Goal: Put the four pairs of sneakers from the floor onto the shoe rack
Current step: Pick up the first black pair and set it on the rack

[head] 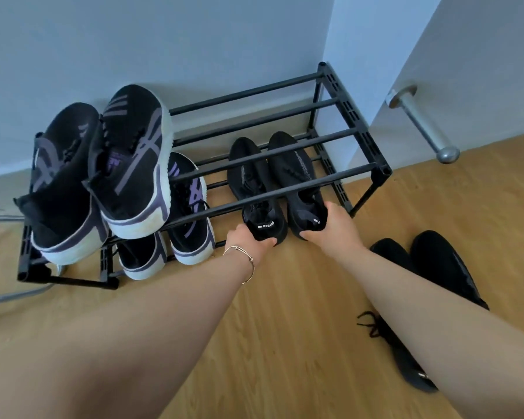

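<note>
A black two-tier shoe rack (pixel 372 152) stands against the wall. One black-and-purple sneaker pair (pixel 103 176) with white soles sits on the top tier's left side. Below it on the lower tier is a second such pair (pixel 191 219). An all-black pair lies on the lower tier's right side. My left hand (pixel 248 241) grips the heel of its left shoe (pixel 248 182), and my right hand (pixel 330 226) grips the heel of its right shoe (pixel 297 179). Another black pair (pixel 436 264) lies on the wooden floor to the right, partly hidden by my right arm.
A white door with a metal lever handle (pixel 421 125) stands ajar just right of the rack. A grey metal tube (pixel 12 294) lies on the floor at the far left. Bare wooden floor (pixel 285 328) spreads in front of the rack.
</note>
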`<state>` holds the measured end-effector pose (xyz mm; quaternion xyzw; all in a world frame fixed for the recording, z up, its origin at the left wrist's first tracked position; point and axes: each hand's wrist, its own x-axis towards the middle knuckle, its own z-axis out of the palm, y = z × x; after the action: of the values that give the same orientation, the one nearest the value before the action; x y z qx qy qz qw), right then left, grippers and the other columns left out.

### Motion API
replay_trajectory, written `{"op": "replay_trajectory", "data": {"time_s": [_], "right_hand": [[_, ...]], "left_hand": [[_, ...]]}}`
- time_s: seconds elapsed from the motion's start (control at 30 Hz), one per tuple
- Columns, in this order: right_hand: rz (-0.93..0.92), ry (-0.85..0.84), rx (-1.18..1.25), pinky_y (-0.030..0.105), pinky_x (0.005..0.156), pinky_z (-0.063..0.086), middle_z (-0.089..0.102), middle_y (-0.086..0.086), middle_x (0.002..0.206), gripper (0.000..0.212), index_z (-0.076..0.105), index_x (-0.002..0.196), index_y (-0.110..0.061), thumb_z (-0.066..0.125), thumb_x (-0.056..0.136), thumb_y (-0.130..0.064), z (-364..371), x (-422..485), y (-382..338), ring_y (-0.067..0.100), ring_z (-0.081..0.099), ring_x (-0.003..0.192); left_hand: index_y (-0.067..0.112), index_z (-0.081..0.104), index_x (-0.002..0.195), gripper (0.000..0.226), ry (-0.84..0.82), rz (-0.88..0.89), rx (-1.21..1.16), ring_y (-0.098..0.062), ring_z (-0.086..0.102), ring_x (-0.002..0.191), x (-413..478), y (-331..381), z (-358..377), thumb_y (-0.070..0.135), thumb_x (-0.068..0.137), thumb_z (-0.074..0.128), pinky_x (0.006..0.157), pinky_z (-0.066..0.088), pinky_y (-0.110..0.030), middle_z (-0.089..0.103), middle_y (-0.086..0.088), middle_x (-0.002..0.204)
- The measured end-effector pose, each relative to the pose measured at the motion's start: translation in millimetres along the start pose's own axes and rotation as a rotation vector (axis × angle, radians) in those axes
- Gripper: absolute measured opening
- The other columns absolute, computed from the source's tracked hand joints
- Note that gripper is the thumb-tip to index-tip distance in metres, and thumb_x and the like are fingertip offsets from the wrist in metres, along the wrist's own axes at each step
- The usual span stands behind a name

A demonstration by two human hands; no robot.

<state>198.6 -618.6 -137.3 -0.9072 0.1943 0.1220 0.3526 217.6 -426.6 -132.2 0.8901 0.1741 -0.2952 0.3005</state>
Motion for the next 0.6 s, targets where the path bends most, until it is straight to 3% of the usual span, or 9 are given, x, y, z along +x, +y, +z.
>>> {"op": "replay_trajectory", "data": {"time_s": [0.1, 0.27, 0.47, 0.53, 0.6], "right_hand": [[-0.014, -0.003, 0.006, 0.047, 0.102, 0.051, 0.059, 0.006, 0.132, 0.074, 0.053, 0.135, -0.015, 0.088, 0.073, -0.035, 0.7, 9.3, -7.5, 0.027, 0.056, 0.124], [-0.013, 0.005, -0.004, 0.047, 0.103, 0.050, 0.060, 0.007, 0.132, 0.072, 0.054, 0.134, -0.013, 0.088, 0.073, -0.033, 2.7, 17.2, -14.7, 0.028, 0.056, 0.125], [0.024, -0.014, -0.051, 0.046, 0.111, 0.043, 0.048, 0.013, 0.147, 0.082, 0.043, 0.145, -0.007, 0.085, 0.079, -0.031, 4.4, 20.2, -24.7, 0.031, 0.044, 0.137], [0.032, -0.026, -0.081, 0.046, 0.111, 0.043, 0.047, 0.014, 0.148, 0.083, 0.041, 0.146, -0.005, 0.084, 0.080, -0.031, 2.9, 20.5, -28.2, 0.032, 0.043, 0.138], [0.038, -0.042, -0.108, 0.045, 0.112, 0.043, 0.045, 0.015, 0.148, 0.085, 0.039, 0.147, -0.004, 0.084, 0.080, -0.032, 0.7, 21.1, -31.2, 0.033, 0.043, 0.138]], "left_hand": [[0.009, 0.048, 0.136, 0.069, 0.006, -0.024, 0.000, -0.025, 0.056, 0.089, 6.1, 8.5, -4.4, 0.047, 0.084, 0.075, 0.082, 0.050, -0.035, 0.054, -0.013, 0.136], [0.009, 0.051, 0.135, 0.069, 0.017, -0.025, 0.010, -0.029, 0.062, 0.108, 10.1, 11.6, -8.3, 0.048, 0.083, 0.075, 0.088, 0.051, -0.036, 0.056, -0.013, 0.134], [0.007, 0.047, 0.137, 0.073, -0.002, -0.036, 0.077, -0.025, 0.056, 0.094, 6.1, 15.2, -10.7, 0.051, 0.085, 0.073, 0.076, 0.045, -0.033, 0.055, -0.014, 0.135], [0.006, 0.047, 0.137, 0.072, -0.008, -0.037, 0.091, -0.027, 0.059, 0.100, 4.2, 17.6, -11.8, 0.050, 0.086, 0.073, 0.079, 0.047, -0.034, 0.056, -0.015, 0.135], [0.005, 0.046, 0.137, 0.073, -0.014, -0.043, 0.109, -0.031, 0.061, 0.114, 2.8, 21.0, -12.3, 0.050, 0.086, 0.072, 0.091, 0.052, -0.038, 0.056, -0.017, 0.136]]}}
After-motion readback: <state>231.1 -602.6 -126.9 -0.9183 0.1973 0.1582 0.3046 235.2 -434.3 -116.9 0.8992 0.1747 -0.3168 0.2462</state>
